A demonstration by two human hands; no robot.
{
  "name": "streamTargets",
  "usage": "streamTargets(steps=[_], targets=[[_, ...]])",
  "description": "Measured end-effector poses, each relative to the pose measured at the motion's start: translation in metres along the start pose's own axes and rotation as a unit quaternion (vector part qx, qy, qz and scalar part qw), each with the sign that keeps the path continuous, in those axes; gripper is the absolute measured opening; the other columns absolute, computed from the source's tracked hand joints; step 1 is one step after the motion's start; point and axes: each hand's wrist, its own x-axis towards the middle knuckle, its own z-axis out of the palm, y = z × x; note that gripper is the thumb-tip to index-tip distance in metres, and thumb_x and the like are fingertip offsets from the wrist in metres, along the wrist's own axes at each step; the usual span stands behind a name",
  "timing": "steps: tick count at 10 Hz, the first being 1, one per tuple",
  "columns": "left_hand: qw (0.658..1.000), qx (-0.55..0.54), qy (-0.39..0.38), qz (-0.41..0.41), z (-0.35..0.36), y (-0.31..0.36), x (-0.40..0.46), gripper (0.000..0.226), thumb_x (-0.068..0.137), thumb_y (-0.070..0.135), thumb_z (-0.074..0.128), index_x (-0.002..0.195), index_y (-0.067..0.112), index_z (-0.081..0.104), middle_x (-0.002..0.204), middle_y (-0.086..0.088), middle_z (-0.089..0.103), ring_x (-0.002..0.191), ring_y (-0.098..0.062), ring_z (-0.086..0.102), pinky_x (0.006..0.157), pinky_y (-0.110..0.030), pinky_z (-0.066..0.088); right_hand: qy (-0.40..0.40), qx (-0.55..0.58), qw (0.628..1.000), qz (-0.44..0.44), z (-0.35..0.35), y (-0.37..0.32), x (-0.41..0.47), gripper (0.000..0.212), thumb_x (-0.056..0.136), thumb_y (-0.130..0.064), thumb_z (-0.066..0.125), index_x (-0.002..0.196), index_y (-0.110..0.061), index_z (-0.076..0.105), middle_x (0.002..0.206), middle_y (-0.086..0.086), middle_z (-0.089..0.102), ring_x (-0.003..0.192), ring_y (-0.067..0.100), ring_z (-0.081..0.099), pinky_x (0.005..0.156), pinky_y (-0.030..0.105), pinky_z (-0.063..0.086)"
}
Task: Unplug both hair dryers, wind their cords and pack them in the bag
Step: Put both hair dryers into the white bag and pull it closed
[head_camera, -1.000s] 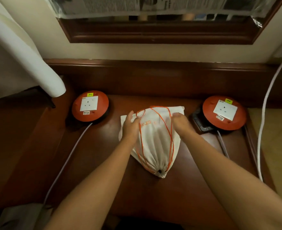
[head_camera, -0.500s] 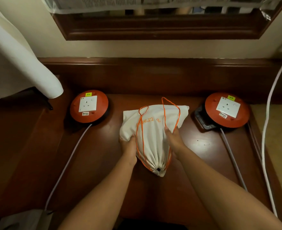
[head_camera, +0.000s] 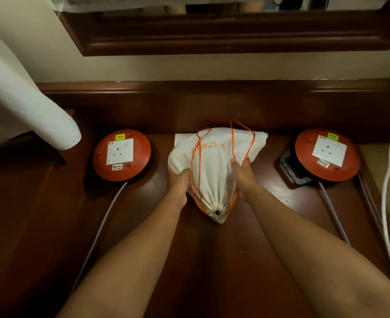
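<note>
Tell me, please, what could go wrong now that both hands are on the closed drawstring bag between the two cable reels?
1. The loose orange drawstring loops lie free over the white bag; they could snag on fingers if it is lifted.
2. The left hand and right hand grip only the cloth sides, so the contents might shift and the bag tip.
3. The right cable reel and left cable reel sit close; a swing could knock either.
</note>
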Motion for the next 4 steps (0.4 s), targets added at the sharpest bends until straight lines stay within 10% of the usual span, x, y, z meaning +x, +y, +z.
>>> streamTargets(steps=[4], targets=[[0.975,0.214,0.021,0.059,0.004,0.044,-0.010,0.068,0.088,0.015,0.053,0.150,0.013,0.026,0.147,-0.009,0.041,0.134,-0.030,0.042,0.106,-0.034,0.037,0.071,-0.173,0.981,-0.040,-0.013,-0.021,-0.010,0.038,0.095,-0.032,0.050,0.114,0.000,0.057,0.120,0.019,0.059,0.112,0.035,0.055,0.094,0.038,0.044]])
